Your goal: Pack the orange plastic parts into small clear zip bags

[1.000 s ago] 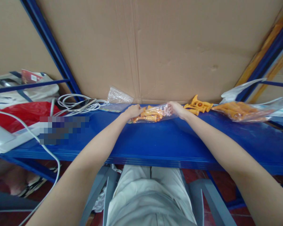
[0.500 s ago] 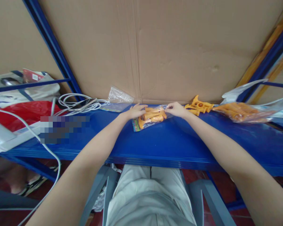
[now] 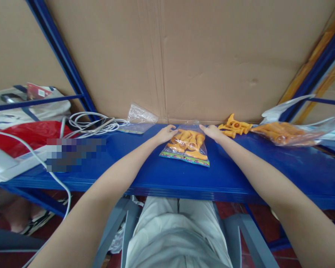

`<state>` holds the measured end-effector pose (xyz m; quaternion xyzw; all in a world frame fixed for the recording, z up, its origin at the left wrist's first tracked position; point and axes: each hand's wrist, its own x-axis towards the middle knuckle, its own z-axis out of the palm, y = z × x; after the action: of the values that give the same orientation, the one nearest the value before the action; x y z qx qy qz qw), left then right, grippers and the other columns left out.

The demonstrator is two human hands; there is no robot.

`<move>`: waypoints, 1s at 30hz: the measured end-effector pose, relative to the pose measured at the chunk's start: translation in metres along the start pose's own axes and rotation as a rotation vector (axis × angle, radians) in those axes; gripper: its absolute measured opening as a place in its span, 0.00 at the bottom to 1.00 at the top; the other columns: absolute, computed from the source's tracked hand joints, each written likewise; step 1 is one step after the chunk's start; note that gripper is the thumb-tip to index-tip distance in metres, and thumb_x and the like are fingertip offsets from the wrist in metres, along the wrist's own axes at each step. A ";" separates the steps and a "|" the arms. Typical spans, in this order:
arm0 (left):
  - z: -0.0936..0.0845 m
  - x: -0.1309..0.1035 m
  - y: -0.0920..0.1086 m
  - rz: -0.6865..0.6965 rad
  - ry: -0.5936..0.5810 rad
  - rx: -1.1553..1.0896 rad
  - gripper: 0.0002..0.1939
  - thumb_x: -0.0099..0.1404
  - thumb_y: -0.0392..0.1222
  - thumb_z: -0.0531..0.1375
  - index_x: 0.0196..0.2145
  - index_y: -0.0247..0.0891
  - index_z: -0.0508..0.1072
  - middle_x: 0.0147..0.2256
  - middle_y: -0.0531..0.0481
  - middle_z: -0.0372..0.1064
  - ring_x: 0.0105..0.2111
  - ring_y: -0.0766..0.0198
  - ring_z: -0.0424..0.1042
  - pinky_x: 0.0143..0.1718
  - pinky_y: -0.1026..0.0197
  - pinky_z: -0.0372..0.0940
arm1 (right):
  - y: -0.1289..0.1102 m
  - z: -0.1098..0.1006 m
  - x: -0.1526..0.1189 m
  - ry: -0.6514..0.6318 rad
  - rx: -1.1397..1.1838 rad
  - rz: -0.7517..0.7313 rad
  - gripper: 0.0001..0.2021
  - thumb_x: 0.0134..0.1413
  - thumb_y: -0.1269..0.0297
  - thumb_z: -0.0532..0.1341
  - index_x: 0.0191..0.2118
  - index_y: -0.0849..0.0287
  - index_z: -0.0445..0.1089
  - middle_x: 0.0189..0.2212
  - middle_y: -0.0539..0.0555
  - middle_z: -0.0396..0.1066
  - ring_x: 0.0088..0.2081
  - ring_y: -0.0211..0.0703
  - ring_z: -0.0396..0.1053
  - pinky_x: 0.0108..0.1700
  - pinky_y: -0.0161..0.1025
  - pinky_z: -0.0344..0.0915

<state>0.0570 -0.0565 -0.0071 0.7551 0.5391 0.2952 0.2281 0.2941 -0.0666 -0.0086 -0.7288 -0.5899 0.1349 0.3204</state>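
Note:
A clear plastic bag (image 3: 185,158) of yellow-orange plastic toy parts lies flat on the blue table, its printed green strip towards me. At its upper left corner is my left hand (image 3: 166,134), with fingers stretched and slightly apart by the edge. My right hand (image 3: 212,133) is at the upper right side, a digit extended towards the bag's clear top end. Neither hand appears to grip the plastic, though whether the fingertips touch it is hard to see. A loose group of yellow-orange toy parts (image 3: 236,126) lies just beyond my right hand.
A larger bag of yellow-orange parts (image 3: 287,134) sits at the right. At the back left lie an empty clear bag (image 3: 139,117) and a coiled white cable (image 3: 97,124). A red plastic bag (image 3: 30,136) and a white power strip (image 3: 8,167) are further left. Cardboard (image 3: 212,56) stands behind the table.
The bag has turned and spread flat, with its printed strip now facing me instead of leftward. My hands have shifted to either side of its top end, my right hand off the plastic it pinched.

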 end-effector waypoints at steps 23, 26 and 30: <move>-0.019 0.016 -0.026 -0.331 -0.092 -0.513 0.03 0.60 0.35 0.66 0.32 0.34 0.75 0.25 0.50 0.75 0.26 0.68 0.74 0.30 0.67 0.68 | -0.025 0.010 -0.035 -0.485 0.938 0.124 0.15 0.64 0.79 0.55 0.25 0.61 0.66 0.21 0.50 0.71 0.23 0.32 0.69 0.33 0.29 0.69; -0.021 0.016 -0.027 -0.322 -0.025 -0.501 0.01 0.62 0.32 0.64 0.33 0.34 0.76 0.28 0.48 0.77 0.29 0.67 0.76 0.31 0.68 0.70 | -0.023 0.006 -0.032 -0.522 0.896 0.158 0.14 0.64 0.80 0.55 0.26 0.62 0.67 0.22 0.52 0.73 0.23 0.33 0.71 0.31 0.29 0.70; -0.024 0.014 -0.024 -0.336 0.030 -0.534 0.02 0.65 0.31 0.62 0.34 0.34 0.75 0.35 0.45 0.80 0.34 0.66 0.79 0.37 0.66 0.73 | -0.014 0.001 -0.026 -0.581 0.844 0.169 0.11 0.62 0.79 0.58 0.29 0.63 0.68 0.24 0.53 0.75 0.24 0.33 0.73 0.31 0.29 0.71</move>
<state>0.0277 -0.0352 -0.0034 0.5643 0.5630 0.3956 0.4561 0.2754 -0.0897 -0.0056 -0.5139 -0.4878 0.5832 0.3973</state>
